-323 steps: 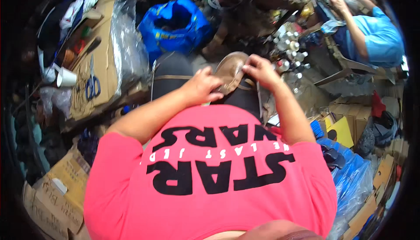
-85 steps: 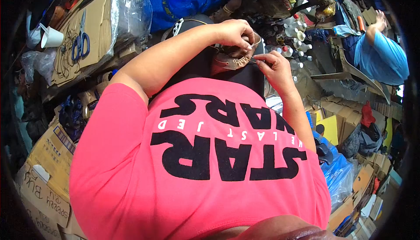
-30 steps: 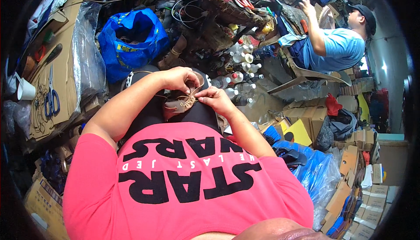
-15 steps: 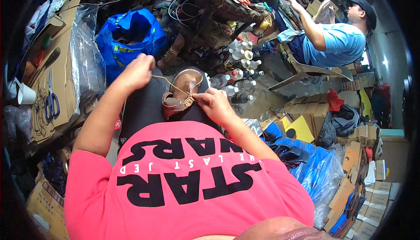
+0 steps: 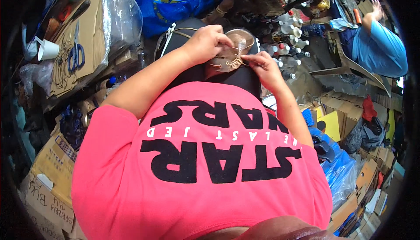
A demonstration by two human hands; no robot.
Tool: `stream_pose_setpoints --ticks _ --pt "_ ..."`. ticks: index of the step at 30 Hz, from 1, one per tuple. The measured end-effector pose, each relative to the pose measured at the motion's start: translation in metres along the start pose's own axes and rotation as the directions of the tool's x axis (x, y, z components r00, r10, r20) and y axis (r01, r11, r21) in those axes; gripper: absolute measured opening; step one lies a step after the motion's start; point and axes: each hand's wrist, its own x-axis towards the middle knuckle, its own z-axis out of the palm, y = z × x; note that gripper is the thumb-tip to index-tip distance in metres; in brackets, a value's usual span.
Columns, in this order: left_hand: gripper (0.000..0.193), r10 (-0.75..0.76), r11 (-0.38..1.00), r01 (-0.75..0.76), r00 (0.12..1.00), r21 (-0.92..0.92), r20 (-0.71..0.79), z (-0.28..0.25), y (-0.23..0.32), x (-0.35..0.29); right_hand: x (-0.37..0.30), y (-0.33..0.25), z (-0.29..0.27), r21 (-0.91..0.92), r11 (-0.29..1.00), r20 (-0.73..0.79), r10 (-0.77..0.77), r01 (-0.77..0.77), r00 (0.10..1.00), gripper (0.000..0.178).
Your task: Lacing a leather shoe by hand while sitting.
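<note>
A brown leather shoe [image 5: 246,38] rests across my dark-trousered thighs, with pale stitching or lacing [image 5: 236,60] across its front. My left hand [image 5: 209,43] bends over the shoe from the left, finger and thumb pinched on a thin tan lace [image 5: 236,48]. On the shoe's right side my right hand [image 5: 265,66] is closed in a pinch at the lacing; the lace end there is mostly covered by the fingers. The shoe's left part is partly hidden behind my left hand.
Beyond my knees stands a blue bag [image 5: 175,1]. Cardboard at left carries blue-handled scissors [image 5: 76,54], near a white cup [image 5: 47,49]. Several plastic bottles [image 5: 288,49] stand right of my knees. A co-worker in a blue shirt [image 5: 379,49] sits farther right.
My left hand has come in from beside the shoe, where it held the lace stretched out, to the shoe's lacing. My right hand stays at the lacing. The view has shifted.
</note>
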Motion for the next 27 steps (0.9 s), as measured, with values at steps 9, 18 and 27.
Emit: stream_pose_setpoints --ticks 9,18,27 --pt "0.022 0.0 0.998 0.007 0.994 -0.066 0.106 0.005 -0.014 0.001 0.01 0.003 -0.004 0.035 0.999 0.06 0.018 -0.02 0.998 0.024" --pt "0.02 0.003 1.0 0.001 0.992 -0.031 0.129 0.008 -0.017 0.002 0.013 0.002 -0.006 0.093 0.993 0.085 0.06 -0.068 0.995 0.023" --pt "0.022 -0.046 0.998 0.056 0.976 -0.04 0.214 0.009 -0.011 0.005 0.014 0.014 -0.006 0.206 0.977 0.126 0.025 -0.051 0.992 0.027"
